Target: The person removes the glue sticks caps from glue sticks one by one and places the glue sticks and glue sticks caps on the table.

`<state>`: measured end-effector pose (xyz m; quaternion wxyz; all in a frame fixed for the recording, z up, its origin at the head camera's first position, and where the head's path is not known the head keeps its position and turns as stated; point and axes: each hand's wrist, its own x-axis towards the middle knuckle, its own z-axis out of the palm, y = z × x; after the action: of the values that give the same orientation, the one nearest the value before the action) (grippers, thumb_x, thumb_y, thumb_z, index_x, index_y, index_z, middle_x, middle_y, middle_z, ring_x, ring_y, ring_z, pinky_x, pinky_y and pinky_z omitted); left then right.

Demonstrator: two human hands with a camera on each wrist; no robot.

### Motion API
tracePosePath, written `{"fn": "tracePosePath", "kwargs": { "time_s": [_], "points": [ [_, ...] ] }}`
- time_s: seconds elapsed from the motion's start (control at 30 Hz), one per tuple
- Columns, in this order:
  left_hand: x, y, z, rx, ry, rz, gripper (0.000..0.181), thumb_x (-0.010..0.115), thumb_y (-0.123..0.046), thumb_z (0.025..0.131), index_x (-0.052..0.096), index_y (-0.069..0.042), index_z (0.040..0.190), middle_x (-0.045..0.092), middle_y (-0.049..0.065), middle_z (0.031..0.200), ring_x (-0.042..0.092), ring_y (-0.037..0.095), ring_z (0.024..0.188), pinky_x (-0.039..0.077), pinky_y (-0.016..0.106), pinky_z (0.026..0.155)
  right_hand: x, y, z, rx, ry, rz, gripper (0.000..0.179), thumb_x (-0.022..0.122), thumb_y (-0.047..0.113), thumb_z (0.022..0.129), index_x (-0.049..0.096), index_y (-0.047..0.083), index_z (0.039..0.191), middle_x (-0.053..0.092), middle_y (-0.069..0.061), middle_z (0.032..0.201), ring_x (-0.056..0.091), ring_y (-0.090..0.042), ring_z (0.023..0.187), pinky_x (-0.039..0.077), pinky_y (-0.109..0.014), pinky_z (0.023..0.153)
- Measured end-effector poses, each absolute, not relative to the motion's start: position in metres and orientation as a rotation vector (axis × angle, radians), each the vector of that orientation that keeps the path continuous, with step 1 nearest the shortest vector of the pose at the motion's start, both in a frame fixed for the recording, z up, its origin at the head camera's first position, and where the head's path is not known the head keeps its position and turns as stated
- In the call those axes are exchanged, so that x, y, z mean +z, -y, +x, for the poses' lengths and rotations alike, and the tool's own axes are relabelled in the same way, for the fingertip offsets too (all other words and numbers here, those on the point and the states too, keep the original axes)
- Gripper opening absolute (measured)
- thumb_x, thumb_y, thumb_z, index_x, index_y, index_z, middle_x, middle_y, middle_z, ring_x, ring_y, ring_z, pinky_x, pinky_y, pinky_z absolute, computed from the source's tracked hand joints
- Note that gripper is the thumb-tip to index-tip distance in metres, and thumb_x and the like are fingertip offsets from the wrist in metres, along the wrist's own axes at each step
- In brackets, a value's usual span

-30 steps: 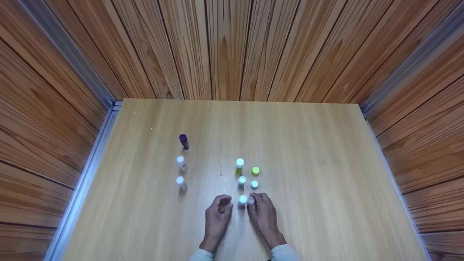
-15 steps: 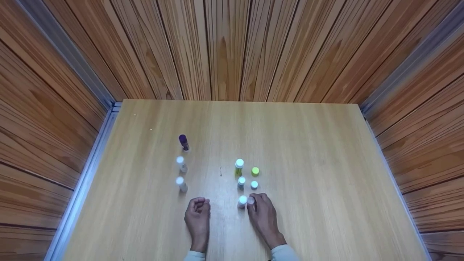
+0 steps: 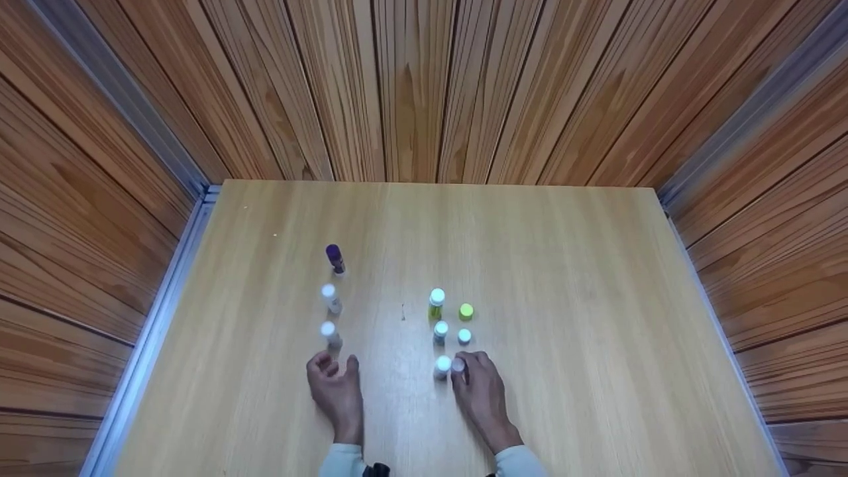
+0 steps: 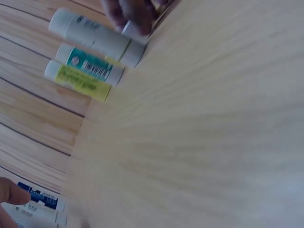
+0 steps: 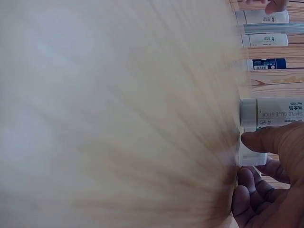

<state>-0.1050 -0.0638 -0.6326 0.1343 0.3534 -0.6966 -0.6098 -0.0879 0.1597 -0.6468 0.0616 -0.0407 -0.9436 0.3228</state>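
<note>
Cap [image 3: 458, 365], white: clamped betw. thumb and fingers of R hand [image 3: 482, 391], just beside upright glue stick [image 3: 442, 366] on worktop [image 3: 596, 298]. Via head cam I see L hand [image 3: 339, 399], thumb and fingers apart, nr. the closest white tube [image 3: 330, 334].

Left hand [image 4: 12, 193]: navy stick [image 4: 42, 197] and white stick [image 4: 37, 214] just beside it, contact unclear. Well apart from it, on the table [image 4: 199, 118]: yellow stick [image 4: 80, 81], teal stick [image 4: 90, 65], big stick [image 4: 99, 39], upright in a row. Right hand [image 4: 133, 13] beyond, pinches a white cap [image 4: 130, 31] beside the big stick.
</note>
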Motion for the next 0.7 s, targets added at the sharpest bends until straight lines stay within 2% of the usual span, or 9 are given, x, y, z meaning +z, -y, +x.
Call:
{"fn": "tracePosePath", "kwargs": {
  "time_s": [0.17,0.3,0.53,0.7],
  "points": [
    [-0.630,0.073,-0.117,-1.808,2.015,1.031,0.062,0.069,-0.013,0.087,0.038,-0.003,0.140,0.042,0.018,0.138,0.046,0.034,0.116,0.045,0.045,0.091,-0.648,-0.160,-0.088,0.974,2.851,-0.133,0.020,0.071,0.013,0.088,0.068,0.010,0.108,0.055,0.003,0.093,0.048,-0.008,0.079,0.044,-0.026,0.065],
    [-0.631,0.077,-0.122,-1.857,2.042,1.001,0.064,0.067,-0.018,0.090,0.036,-0.006,0.144,0.042,0.016,0.142,0.047,0.033,0.120,0.048,0.044,0.092,-0.648,-0.160,-0.088,0.970,2.851,-0.128,0.020,0.070,0.013,0.088,0.068,0.009,0.108,0.055,0.002,0.094,0.048,-0.009,0.079,0.044,-0.026,0.065],
    [-0.635,0.078,-0.130,-1.813,2.038,0.920,0.049,0.067,-0.017,0.091,0.049,-0.006,0.135,0.057,0.016,0.130,0.056,0.031,0.115,0.050,0.044,0.092,-0.650,-0.160,-0.088,0.961,2.815,-0.082,0.021,0.070,0.012,0.087,0.068,0.008,0.108,0.057,0.001,0.095,0.049,-0.010,0.080,0.046,-0.028,0.067],
    [-0.637,0.078,-0.136,-1.756,2.033,0.921,0.039,0.066,-0.014,0.092,0.055,-0.005,0.129,0.062,0.014,0.121,0.058,0.028,0.109,0.051,0.043,0.088,-0.650,-0.161,-0.088,0.968,2.802,-0.075,0.018,0.069,0.014,0.089,0.069,0.008,0.107,0.057,0.002,0.093,0.048,-0.009,0.079,0.046,-0.027,0.067]
  ]
}}
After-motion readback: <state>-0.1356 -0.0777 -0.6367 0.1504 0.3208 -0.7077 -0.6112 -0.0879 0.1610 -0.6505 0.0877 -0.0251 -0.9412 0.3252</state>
